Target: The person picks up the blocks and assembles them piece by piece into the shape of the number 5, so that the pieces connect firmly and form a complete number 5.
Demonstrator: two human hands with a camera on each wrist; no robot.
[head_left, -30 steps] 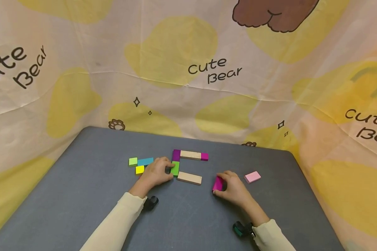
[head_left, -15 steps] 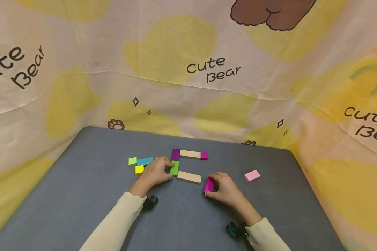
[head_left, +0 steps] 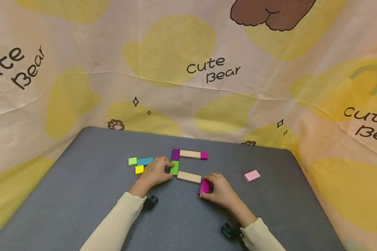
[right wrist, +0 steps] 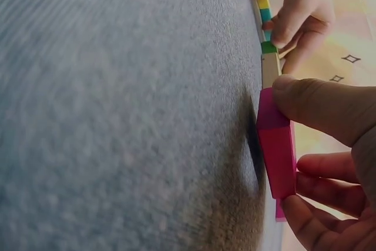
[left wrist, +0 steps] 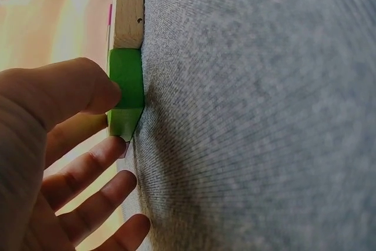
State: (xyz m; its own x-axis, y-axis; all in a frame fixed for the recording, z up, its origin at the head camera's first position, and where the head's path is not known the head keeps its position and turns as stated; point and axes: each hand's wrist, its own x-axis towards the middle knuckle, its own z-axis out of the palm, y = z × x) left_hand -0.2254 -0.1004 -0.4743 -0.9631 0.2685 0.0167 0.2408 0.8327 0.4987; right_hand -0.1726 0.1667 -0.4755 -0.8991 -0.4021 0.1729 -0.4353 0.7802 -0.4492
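My left hand (head_left: 157,171) holds a green block (head_left: 175,168), thumb on its near end and index finger at its far side; the other fingers spread loosely in the left wrist view. A plain wooden block (head_left: 189,177) runs rightward from the green one. At that block's right end, my right hand (head_left: 221,190) pinches a magenta block (right wrist: 277,151) between thumb and fingertips, slightly tilted, with a shadow under it in the right wrist view. Beyond the green block, a purple block (head_left: 175,154), a second wooden block (head_left: 190,154) and a small magenta block (head_left: 204,156) continue the outline.
Left of my left hand lie a blue block (head_left: 145,161), a lime block (head_left: 132,161) and a yellow block (head_left: 139,169), with a red one mostly hidden behind the wrist. A pink block (head_left: 252,176) lies right on the grey table (head_left: 182,223). Printed cloth surrounds the table.
My right hand has carried the magenta block leftward, up to the right end of the nearer wooden block. The left hand has stayed on the green block.
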